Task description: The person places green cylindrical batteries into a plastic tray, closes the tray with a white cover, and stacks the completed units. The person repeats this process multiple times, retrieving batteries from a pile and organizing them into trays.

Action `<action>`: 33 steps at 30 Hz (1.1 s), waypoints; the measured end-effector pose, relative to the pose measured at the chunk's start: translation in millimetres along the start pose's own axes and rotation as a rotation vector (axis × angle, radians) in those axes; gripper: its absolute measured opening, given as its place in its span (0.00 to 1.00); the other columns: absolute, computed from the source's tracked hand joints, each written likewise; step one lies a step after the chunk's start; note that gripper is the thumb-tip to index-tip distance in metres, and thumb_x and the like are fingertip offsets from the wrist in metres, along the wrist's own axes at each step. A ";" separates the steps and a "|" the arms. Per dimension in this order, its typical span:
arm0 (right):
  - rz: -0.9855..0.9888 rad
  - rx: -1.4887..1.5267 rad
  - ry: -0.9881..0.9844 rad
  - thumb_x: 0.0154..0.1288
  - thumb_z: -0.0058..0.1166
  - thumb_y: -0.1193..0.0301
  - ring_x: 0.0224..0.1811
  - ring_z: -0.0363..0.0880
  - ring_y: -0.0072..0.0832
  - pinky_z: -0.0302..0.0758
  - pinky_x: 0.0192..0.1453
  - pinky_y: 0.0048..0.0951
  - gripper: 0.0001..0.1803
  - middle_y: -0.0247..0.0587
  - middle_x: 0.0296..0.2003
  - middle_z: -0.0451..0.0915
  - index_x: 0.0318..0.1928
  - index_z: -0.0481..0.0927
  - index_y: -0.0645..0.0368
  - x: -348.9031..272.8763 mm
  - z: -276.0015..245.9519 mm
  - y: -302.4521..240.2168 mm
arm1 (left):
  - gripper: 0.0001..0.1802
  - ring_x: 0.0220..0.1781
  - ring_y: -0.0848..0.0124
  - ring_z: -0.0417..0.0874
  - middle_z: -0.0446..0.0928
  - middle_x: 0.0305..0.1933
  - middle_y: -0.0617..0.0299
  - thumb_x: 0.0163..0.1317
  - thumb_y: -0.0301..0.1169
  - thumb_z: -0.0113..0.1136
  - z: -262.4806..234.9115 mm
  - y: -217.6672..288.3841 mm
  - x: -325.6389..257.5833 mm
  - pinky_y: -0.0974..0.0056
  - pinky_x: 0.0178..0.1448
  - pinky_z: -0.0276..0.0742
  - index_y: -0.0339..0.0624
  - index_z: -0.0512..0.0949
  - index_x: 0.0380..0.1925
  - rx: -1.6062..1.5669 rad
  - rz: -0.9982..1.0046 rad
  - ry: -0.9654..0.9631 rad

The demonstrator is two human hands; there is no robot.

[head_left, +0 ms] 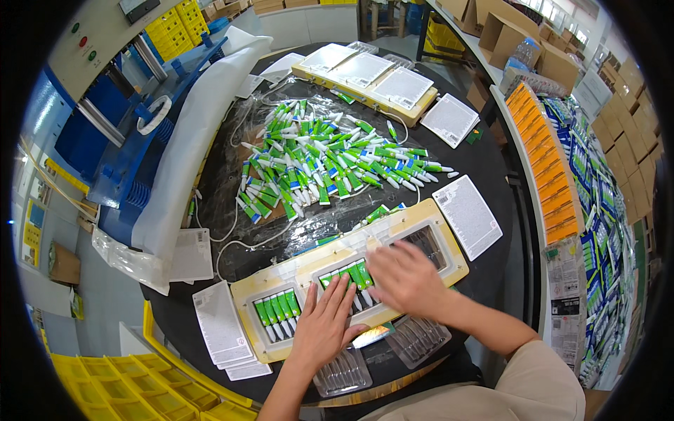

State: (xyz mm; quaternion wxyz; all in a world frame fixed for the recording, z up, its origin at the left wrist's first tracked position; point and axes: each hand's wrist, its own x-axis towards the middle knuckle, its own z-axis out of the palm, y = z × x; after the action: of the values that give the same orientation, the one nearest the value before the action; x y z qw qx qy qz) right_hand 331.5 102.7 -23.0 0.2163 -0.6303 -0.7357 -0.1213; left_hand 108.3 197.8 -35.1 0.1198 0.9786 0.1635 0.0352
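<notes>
A long cream-yellow holder frame with three windows lies in front of me. Green-and-white squeeze tubes sit side by side in its left window. More tubes lie in the middle window, partly under my hands. The right window shows a clear plastic tray and no tubes that I can make out. My left hand rests with its fingers stretched over the lower part of the middle window, touching the tubes. Just right of it, my right hand is over the frame, its fingers smeared by motion; whether it holds anything is unclear.
Beyond the frame lies a heap of loose tubes on the black round table. White printed cards flank the frame, and clear molded trays lie near me. A second loaded frame stands at the back. Blue machinery is left.
</notes>
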 end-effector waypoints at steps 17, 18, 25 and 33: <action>0.532 -0.061 -0.117 0.61 0.62 0.67 0.36 0.89 0.49 0.84 0.38 0.47 0.09 0.53 0.29 0.86 0.32 0.85 0.61 148.5 115.7 91.9 | 0.43 0.83 0.62 0.59 0.60 0.82 0.60 0.68 0.55 0.59 -7.0 9.3 18.8 0.40 0.85 0.40 0.46 0.62 0.76 -0.052 0.075 -0.075; 0.510 -0.035 -0.209 0.57 0.61 0.72 0.36 0.89 0.50 0.84 0.38 0.47 0.07 0.53 0.30 0.86 0.34 0.85 0.62 148.8 111.2 92.9 | 0.43 0.83 0.62 0.58 0.60 0.82 0.60 0.68 0.55 0.59 -7.5 9.4 19.4 0.40 0.85 0.40 0.46 0.62 0.76 -0.044 0.072 -0.083; 0.301 0.443 -0.020 0.56 0.68 0.70 0.44 0.80 0.46 0.77 0.53 0.45 0.10 0.45 0.42 0.82 0.40 0.88 0.56 66.0 9.6 106.2 | 0.30 0.78 0.59 0.66 0.66 0.77 0.56 0.71 0.44 0.59 -22.2 -19.9 21.4 0.38 0.84 0.45 0.45 0.70 0.70 -0.220 0.000 0.142; -0.183 0.093 0.030 0.59 0.58 0.75 0.42 0.85 0.33 0.82 0.48 0.30 0.12 0.41 0.44 0.83 0.43 0.84 0.65 -32.7 -21.2 56.5 | 0.13 0.63 0.56 0.80 0.82 0.58 0.56 0.70 0.33 0.61 -32.5 -78.1 92.7 0.42 0.78 0.59 0.42 0.82 0.51 -0.266 -0.077 0.410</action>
State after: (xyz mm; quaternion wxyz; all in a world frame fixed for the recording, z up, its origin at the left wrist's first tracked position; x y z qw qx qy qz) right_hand 394.0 74.4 -25.1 0.2444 -0.5479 -0.7917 -0.1157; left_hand 167.9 307.2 -20.1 0.2130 0.9198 0.2156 0.2494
